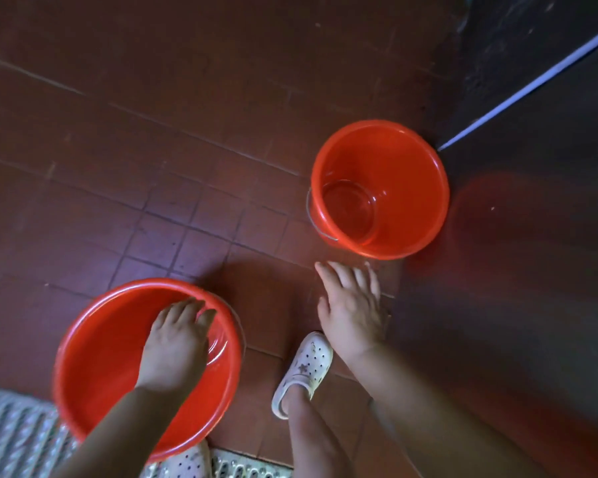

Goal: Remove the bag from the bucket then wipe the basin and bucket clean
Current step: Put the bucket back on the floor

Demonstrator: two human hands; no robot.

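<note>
Red basin (94, 357) sits on the tiled floor (187, 132), near the person's feet. Left hand (175, 343) is down inside it, fingers bent against the far wall close to the rim; looks like a wiping press, though no cloth shows under the palm, so cannot tell if it grips anything

Red bucket (380, 188) stands apart, close to the dark wall (532, 98), wire handle (313, 222) dropped against its side. No bag visible inside; bottom looks bare and glossy, so the bag step seems done

Right hand (351, 305) hangs released over the floor just short of the bucket, fingers straight and spread, holding nothing; probably for balance or reaching for the bucket

White clog (304, 370) between the two arms; second clog (190, 460) half hidden under the basin's near edge. Patterned mat (14, 436) cut off at the lower left. Frame is soft, fingertips blurred
</note>
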